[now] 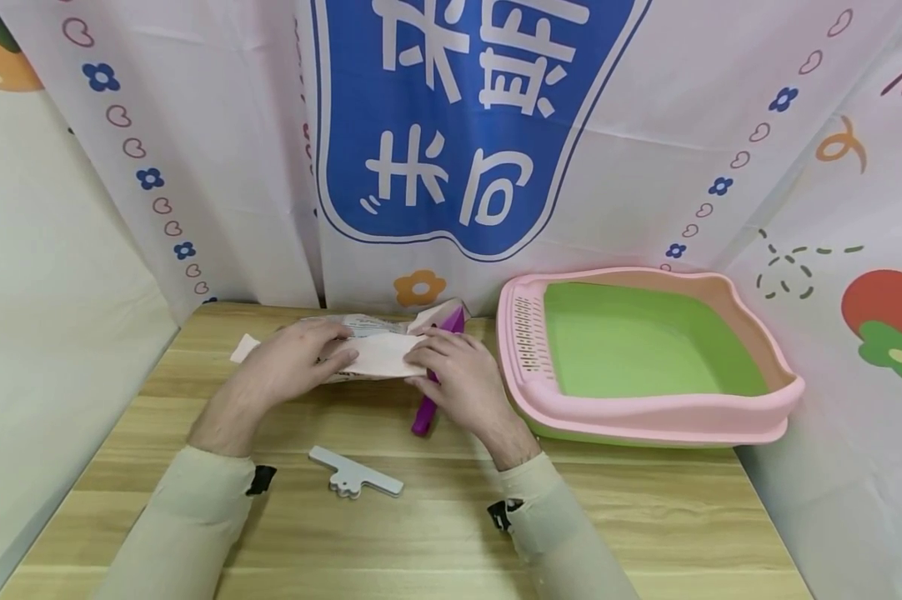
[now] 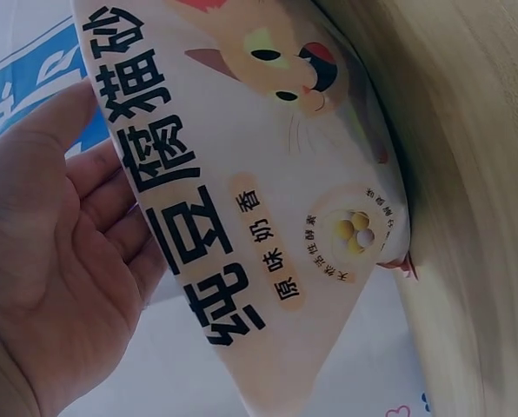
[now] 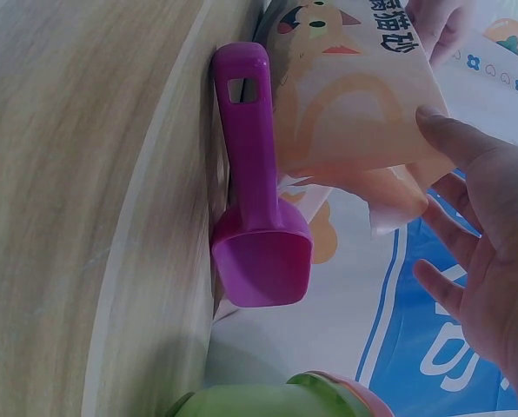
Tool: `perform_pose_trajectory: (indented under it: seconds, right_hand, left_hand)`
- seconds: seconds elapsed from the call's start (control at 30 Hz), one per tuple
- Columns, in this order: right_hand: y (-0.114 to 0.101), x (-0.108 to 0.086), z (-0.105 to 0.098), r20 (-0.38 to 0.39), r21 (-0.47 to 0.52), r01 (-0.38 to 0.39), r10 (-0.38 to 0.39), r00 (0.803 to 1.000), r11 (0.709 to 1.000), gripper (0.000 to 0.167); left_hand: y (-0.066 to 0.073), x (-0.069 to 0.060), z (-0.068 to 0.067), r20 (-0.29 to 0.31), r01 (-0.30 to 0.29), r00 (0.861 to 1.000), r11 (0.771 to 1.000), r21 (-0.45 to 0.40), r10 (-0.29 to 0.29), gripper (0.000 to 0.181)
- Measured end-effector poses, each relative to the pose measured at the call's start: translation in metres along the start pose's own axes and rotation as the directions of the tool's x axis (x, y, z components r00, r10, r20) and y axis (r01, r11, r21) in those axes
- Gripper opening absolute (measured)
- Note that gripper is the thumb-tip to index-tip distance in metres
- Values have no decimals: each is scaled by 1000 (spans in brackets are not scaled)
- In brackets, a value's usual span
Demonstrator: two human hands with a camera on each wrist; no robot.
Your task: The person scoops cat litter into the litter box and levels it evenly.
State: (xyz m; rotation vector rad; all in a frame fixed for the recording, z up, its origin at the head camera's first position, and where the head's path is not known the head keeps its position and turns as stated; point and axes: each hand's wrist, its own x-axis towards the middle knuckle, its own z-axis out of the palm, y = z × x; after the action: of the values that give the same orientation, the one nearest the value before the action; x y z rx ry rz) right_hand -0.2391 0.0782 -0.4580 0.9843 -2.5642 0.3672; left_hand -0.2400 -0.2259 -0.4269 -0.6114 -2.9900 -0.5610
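Note:
A cat litter bag [image 2: 268,174] with a printed cat and black lettering stands near the table's back edge, its pale top [image 1: 382,355] facing up. My left hand [image 1: 293,354] holds the bag's top edge at the left; some fingertips are hidden by the bag. At the other end my right hand [image 1: 458,375] pinches the top corner, its thumb on the front and other fingers behind. Beside the bag, below the right hand, lies a purple scoop [image 3: 253,156]. A light grey sealing clip [image 1: 355,473] with a paw-shaped grip lies nearer me.
To the right stands a litter box with a pink rim [image 1: 646,408] and a green base. Everything lies on a wood-grain table [image 1: 331,550]. Printed cloth [image 1: 233,167] hangs right behind the table and at its sides.

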Motion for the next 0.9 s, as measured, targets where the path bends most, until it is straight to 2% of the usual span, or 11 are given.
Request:
perform_pose_trajectory:
  seconds: [0.37,0.73,0.9]
  right_hand:
    - [0,1,1,-2,35,1,-1,1000,999,30]
    - [2,0,1,-15,3,16,-16,1000,1000,30]
    - [3,0,-1,-6,-2,31,-31,1000,1000,31]
  left_hand:
    - [-1,3,-4,-16,-13,1000,1000,-15,13,35]
    - [1,4,-6,-100,-72,993,997,-27,69,16]
    - [4,3,-7,-145,-73,987,997,-4,72,12]
